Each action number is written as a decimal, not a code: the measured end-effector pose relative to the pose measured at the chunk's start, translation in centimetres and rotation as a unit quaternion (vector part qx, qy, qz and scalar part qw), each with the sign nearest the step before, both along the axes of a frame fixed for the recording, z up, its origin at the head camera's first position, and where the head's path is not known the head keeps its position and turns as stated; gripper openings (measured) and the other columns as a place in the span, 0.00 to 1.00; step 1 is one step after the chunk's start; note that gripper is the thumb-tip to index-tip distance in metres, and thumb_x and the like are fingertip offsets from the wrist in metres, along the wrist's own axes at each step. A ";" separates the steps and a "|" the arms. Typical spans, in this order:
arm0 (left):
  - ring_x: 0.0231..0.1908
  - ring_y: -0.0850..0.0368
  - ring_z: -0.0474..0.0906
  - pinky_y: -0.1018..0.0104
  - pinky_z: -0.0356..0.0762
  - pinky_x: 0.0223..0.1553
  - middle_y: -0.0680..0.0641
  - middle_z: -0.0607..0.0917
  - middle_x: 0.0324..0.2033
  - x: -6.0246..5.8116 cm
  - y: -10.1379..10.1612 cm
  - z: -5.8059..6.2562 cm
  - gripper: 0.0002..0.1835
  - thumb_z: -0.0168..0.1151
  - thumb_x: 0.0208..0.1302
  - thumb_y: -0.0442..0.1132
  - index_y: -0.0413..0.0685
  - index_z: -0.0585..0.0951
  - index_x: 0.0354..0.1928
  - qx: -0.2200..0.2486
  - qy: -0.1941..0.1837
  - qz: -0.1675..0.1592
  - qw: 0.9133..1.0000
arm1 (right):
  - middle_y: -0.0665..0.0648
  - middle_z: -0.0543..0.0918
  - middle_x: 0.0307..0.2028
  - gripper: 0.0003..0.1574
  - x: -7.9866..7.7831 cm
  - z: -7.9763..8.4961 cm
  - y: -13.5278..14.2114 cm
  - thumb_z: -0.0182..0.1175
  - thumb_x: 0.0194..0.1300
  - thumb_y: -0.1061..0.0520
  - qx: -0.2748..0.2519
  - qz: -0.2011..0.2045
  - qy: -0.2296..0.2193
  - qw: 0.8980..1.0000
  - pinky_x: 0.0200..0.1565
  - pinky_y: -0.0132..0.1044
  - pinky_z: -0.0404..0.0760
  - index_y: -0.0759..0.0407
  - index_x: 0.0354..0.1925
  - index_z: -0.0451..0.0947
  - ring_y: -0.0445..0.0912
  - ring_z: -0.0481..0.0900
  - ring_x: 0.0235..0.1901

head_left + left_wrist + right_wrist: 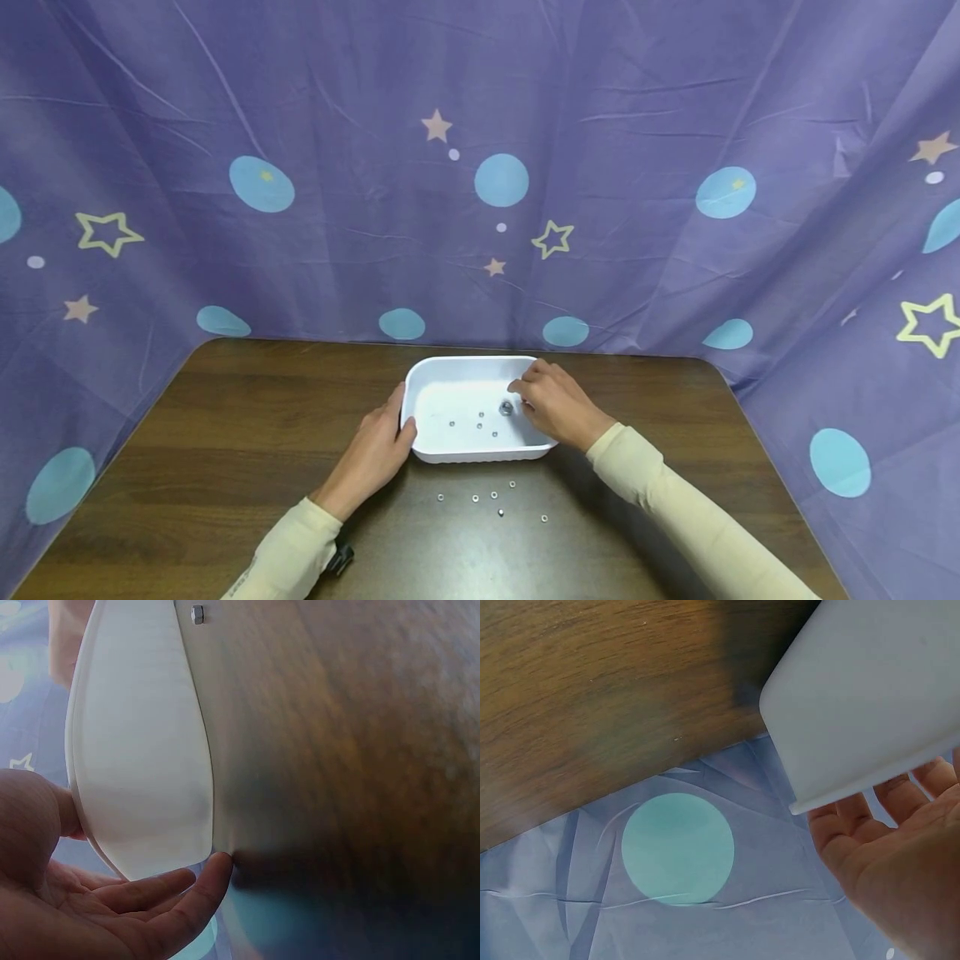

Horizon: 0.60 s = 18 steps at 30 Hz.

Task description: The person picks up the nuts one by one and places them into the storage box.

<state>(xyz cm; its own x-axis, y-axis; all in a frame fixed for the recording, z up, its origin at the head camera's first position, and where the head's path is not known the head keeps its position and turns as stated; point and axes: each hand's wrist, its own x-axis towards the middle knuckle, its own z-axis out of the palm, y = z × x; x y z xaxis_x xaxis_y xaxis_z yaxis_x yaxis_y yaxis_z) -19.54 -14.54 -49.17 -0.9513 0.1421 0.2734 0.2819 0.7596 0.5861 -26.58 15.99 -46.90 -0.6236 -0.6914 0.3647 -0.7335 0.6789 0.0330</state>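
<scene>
A white tray [457, 392] stands on the wooden table with several small nuts and one larger nut [506, 407] inside. At its left end my left hand [378, 450] holds the wall, thumb at the rim and fingers along the outside; the left wrist view shows these fingers [180, 900] low beside the wall. My right hand [558, 404] reaches over the right rim, its finger and thumb apart close to the larger nut. In the right wrist view, the rim hides the tips of the right fingers [900, 796].
Several loose nuts lie on the table [225, 467] in front of the tray, one of them a small nut [544, 518] off to the right. Behind the table hangs a purple curtain [337, 208] with stars and blue spots. A dark object [341, 558] shows at the left sleeve.
</scene>
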 end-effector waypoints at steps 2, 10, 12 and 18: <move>0.61 0.35 0.76 0.43 0.73 0.62 0.29 0.75 0.63 0.0 0.0 0.0 0.34 0.56 0.71 0.37 0.29 0.60 0.74 -0.001 0.001 -0.001 1.000 | 0.51 0.85 0.31 0.13 -0.1 -0.2 -0.1 0.70 0.53 0.65 0.000 0.002 -0.002 1.000 0.38 0.44 0.77 0.55 0.40 0.87 0.50 0.78 0.41; 0.60 0.36 0.76 0.43 0.74 0.61 0.29 0.76 0.63 0.1 0.0 0.0 0.34 0.56 0.71 0.37 0.30 0.60 0.74 -0.001 -0.006 0.005 1.000 | 0.51 0.84 0.24 0.09 -0.4 -0.5 -0.8 0.69 0.51 0.66 0.025 -0.001 -0.018 1.000 0.33 0.43 0.77 0.54 0.32 0.86 0.51 0.76 0.30; 0.60 0.36 0.76 0.44 0.74 0.61 0.29 0.76 0.63 0.0 0.1 0.1 0.34 0.56 0.71 0.38 0.30 0.60 0.74 0.000 -0.011 0.005 1.000 | 0.51 0.84 0.23 0.09 -0.4 -0.5 -0.9 0.70 0.50 0.66 0.031 -0.005 -0.029 0.999 0.32 0.43 0.77 0.54 0.31 0.86 0.51 0.76 0.29; 0.61 0.36 0.75 0.43 0.72 0.63 0.29 0.74 0.64 0.1 0.2 0.3 0.34 0.56 0.72 0.38 0.30 0.60 0.75 0.000 -0.019 0.006 1.000 | 0.51 0.86 0.26 0.11 -0.4 -0.5 -1.2 0.71 0.49 0.65 0.044 -0.013 -0.052 0.998 0.32 0.46 0.79 0.53 0.33 0.85 0.53 0.78 0.30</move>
